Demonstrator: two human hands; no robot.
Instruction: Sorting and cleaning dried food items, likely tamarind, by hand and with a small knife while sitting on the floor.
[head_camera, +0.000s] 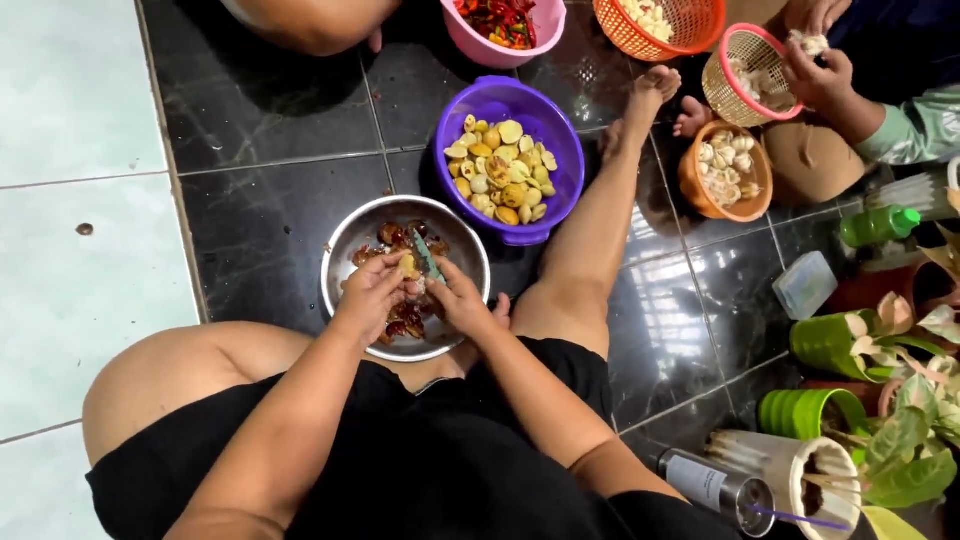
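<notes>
I sit on the floor over a steel bowl (352, 240) of reddish-brown peels. My left hand (368, 292) holds a small pale yellow piece (408, 266) above the bowl. My right hand (458, 296) grips a knife with a greenish blade (428, 256) that points away from me, right beside that piece. Just beyond stands a purple bowl (560, 135) of peeled yellow pieces (503, 172).
My right leg (590, 230) stretches out beside the bowls. At the top are a pink bowl of red chillies (505, 25), an orange basket (660, 25), and another person's hands (815, 70) over a small pink-rimmed basket. An orange bowl (725, 172), green pots and plants (880, 340) stand on the right.
</notes>
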